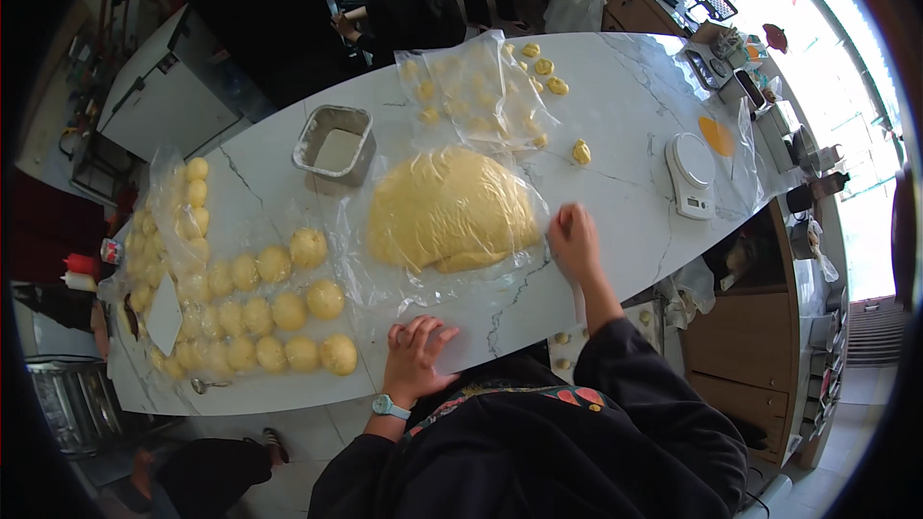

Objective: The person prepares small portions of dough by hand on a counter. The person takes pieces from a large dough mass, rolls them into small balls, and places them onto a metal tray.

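Observation:
A large mound of yellow dough (452, 211) lies at the middle of the table under clear plastic sheet (361, 269). My right hand (574, 242) is closed just right of the mound, beside the sheet's edge; what its fingers hold, if anything, is hidden. Near the front edge, my left hand (417, 356) rests on the tabletop with its fingers bent and apart, holding nothing. To its left stand rows of round dough balls (325, 299), many of them under plastic. Beyond the mound, small yellow dough pieces (544, 66) lie about, some beneath another plastic sheet (461, 86).
A metal tin (336, 139) stands behind the mound's left side. At the right are a white kitchen scale (690, 173) and an orange scraper (716, 135). A white board (164, 315) leans on the dough balls. Other people stand beyond the table and at the lower left.

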### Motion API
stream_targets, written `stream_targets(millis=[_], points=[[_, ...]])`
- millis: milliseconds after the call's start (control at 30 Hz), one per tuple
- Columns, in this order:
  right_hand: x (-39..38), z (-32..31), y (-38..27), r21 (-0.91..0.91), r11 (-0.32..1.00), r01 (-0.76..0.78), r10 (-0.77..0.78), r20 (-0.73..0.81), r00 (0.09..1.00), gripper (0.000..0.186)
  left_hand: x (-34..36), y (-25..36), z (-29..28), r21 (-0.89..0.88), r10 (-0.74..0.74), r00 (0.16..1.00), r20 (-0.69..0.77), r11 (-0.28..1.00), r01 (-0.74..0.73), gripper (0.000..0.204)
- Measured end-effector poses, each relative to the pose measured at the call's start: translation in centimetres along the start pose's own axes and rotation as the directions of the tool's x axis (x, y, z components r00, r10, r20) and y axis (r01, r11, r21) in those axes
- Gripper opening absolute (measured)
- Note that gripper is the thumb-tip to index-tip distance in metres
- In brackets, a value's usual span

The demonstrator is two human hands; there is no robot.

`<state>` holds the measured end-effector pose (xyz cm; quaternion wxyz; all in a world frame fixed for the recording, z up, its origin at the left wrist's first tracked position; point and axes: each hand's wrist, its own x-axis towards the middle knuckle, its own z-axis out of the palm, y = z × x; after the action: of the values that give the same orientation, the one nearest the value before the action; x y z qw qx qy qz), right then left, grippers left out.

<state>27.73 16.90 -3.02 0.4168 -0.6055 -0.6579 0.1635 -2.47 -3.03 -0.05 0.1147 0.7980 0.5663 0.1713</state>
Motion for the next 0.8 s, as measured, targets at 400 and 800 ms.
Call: stream_targets(millis=[400,800], points=[[-0.4,0.6,-1.2,-0.093,0.973,0.213,-0.215,-0.009,0.977,0.029,0.1,0.6,0.3,-0.041,-0.022,1.0,0.004,0.999,0.022,0.076],[0.3,-4.0,2.2,0.654,0.73,-0.199,0.288,-0.03,0.957,0.032,0.7,1.1,0.5,-0.034,0.005,1.0,-0.024,0.999,-0.005,0.073]])
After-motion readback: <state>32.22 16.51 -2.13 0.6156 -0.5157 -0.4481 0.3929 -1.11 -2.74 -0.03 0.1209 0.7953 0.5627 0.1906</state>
